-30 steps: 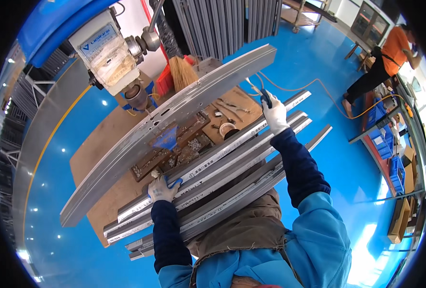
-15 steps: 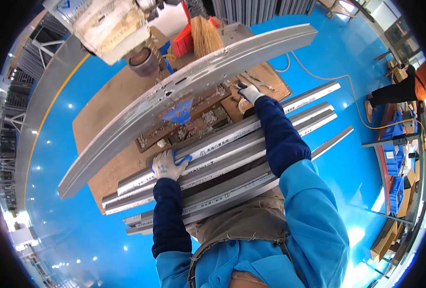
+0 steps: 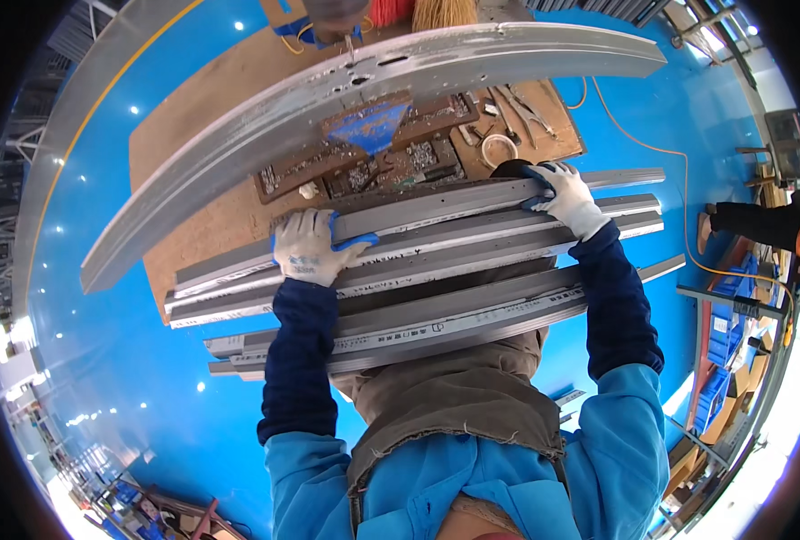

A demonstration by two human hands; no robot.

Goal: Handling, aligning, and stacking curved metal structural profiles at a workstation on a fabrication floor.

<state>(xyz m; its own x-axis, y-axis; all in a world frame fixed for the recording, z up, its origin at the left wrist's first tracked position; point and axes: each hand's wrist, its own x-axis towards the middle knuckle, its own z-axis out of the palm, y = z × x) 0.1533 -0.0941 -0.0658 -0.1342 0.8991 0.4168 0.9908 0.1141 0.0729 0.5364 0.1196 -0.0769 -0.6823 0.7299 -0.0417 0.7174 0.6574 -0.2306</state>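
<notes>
My left hand (image 3: 310, 247), in a white glove with blue-coated fingers, closes over the left part of the farthest straight grey profile bar (image 3: 445, 204). My right hand (image 3: 568, 198), gloved the same way, is wrapped round that bar farther right. Several more grey bars (image 3: 418, 286) with white printed film lie nearer my body, side by side, over my brown apron. Beyond them a long curved grey profile (image 3: 544, 56) spans the workbench (image 3: 184, 162). It has dark holes near its middle, beneath a drill head (image 3: 337, 16). My fingertips are partly hidden behind the bar.
A blue triangular plate (image 3: 375, 128), metal shavings and a white cup (image 3: 499, 149) are on the bench, with hand tools (image 3: 528, 115) beyond. A straw broom (image 3: 445, 13) stands at the back. On the right are a hose (image 3: 685, 198), another person (image 3: 760, 225) and shelves with blue bins (image 3: 728, 328).
My right hand has come back from the tools beside the cup and taken hold of the farthest bar. That bar now shows mostly grey where white film showed before. The view has shifted.
</notes>
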